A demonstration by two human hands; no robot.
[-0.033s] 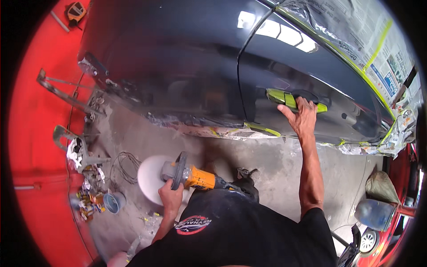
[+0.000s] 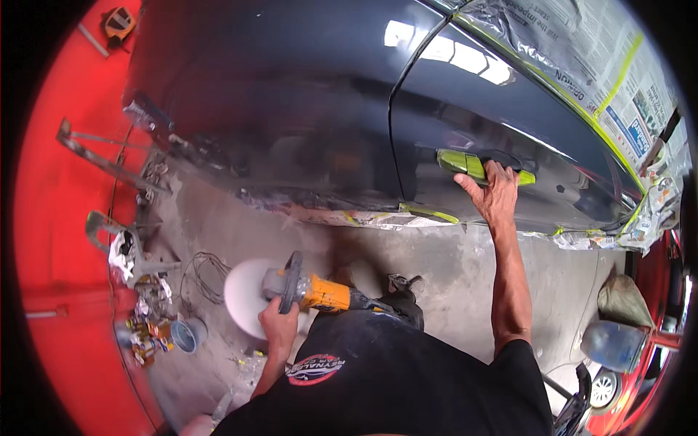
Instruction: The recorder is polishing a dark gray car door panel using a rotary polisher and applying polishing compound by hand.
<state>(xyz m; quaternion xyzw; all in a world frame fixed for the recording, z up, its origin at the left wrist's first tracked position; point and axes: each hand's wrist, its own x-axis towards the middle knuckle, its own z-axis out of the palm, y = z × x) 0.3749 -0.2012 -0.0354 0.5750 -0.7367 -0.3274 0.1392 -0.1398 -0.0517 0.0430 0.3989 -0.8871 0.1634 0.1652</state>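
Note:
At hip level, my left hand [image 2: 279, 320] is closed round the black front handle of an orange power polisher [image 2: 325, 293], whose body lies against my waist. Its round white pad [image 2: 246, 294] points to the left, away from the car. My right arm reaches forward to the dark, glossy car door [image 2: 502, 131]. There, my right hand [image 2: 499, 190] curls its fingers over a door handle [image 2: 465, 163] wrapped in yellow-green tape, with the thumb spread to the left. The fingertips are partly hidden behind the hand.
Newspaper and plastic masking [image 2: 618, 87] cover the car's window area. A red surface [image 2: 62, 232] runs along the left, near metal stands, a coiled cable [image 2: 206, 276], a bucket [image 2: 187, 333] and assorted containers. At right are a sack [image 2: 624, 301], a blue jug [image 2: 613, 346] and a red car [image 2: 632, 403].
Both hands keep their holds on the polisher and the door handle. The view has shifted very slightly.

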